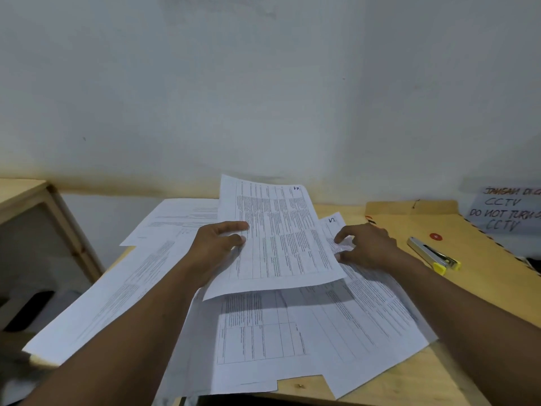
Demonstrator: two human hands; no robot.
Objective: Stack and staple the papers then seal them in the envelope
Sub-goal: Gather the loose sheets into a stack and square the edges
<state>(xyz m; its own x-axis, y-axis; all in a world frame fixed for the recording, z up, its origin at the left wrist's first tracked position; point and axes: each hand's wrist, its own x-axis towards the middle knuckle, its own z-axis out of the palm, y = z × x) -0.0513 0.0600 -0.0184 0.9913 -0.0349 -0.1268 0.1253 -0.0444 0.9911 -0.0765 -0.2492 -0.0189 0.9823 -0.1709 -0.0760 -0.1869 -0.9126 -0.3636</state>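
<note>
Several printed sheets lie spread loosely over the wooden table (409, 385). My left hand (218, 244) grips one sheet marked "4" (281, 238) by its left edge and holds it lifted above the others. My right hand (366, 247) rests with fingers spread on a sheet marked "5" (333, 222), just right of the lifted sheet. A brown envelope (474, 259) with a red button lies flat at the right. On it sits a silver stapler (433, 254) with yellow ends.
More loose papers (117, 291) hang over the table's left edge. A wooden shelf unit (35, 206) stands at the left. A handwritten CCTV note (506, 213) leans against the wall at the right. The wall runs along the table's far edge.
</note>
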